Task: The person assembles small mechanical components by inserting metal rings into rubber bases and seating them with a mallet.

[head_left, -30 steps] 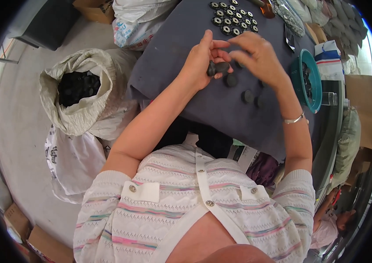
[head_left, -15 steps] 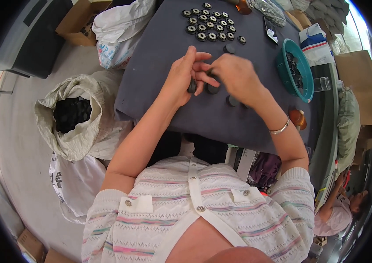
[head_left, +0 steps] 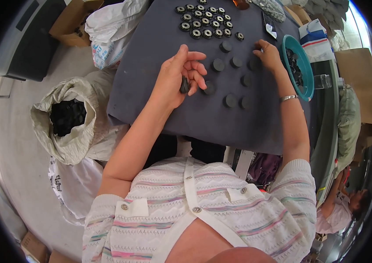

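Note:
My left hand (head_left: 179, 76) hovers over the left part of the table, palm facing right, with its lower fingers curled round black discs (head_left: 184, 85) held against the palm. How many discs it holds is hidden. On the right, my right hand (head_left: 270, 56) is low over the cloth, thumb and forefinger apart with nothing visible between them. A black disc (head_left: 255, 64) lies just beside its wrist. Several more plain black discs, such as one (head_left: 218, 65) between the hands, are spread singly on the grey cloth (head_left: 151, 48).
Black round parts with metal centres (head_left: 205, 21) stand grouped at the far side. A teal basin (head_left: 309, 83) of dark pieces is at right, beside a clear jar (head_left: 323, 82). Left of the table stands a pale woven sack (head_left: 41, 118) of black pieces. Another person (head_left: 337, 210) is at far right.
My right hand has moved away from the left hand's fingers, out to the right near the basin. The left hand stays raised with its discs; the discs on the cloth are now uncovered.

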The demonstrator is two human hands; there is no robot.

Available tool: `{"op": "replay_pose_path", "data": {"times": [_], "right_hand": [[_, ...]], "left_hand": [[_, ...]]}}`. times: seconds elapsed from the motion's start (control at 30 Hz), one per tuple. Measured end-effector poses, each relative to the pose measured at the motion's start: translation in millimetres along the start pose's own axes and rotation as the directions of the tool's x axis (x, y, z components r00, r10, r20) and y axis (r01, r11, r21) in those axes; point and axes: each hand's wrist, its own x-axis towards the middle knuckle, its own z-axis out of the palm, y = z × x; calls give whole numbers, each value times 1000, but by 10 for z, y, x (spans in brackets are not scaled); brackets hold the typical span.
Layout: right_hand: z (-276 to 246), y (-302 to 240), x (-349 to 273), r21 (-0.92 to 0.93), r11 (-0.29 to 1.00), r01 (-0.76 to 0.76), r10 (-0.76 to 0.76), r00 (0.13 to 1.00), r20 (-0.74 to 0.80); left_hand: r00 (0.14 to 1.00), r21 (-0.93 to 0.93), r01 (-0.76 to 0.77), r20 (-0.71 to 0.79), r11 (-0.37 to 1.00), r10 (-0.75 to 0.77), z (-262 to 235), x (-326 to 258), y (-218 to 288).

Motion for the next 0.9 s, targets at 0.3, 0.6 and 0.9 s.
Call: {"op": "replay_pose_path", "data": {"times": [0.3,0.6,0.9], "right_hand": [[-47,230,52,-101,991,-86,101,983,152],[-62,-252,267,427,904,-20,13,1000,18],[102,-315,521,239,968,68,-73,997,8]], "left_hand": [[1000,-2,3,11,1000,-3,-2,35,-6],[1000,-52,-18,2,998,18,0,2,-2],[1000,-11,8,-14,1000,-8,-9,16,-4]]}}
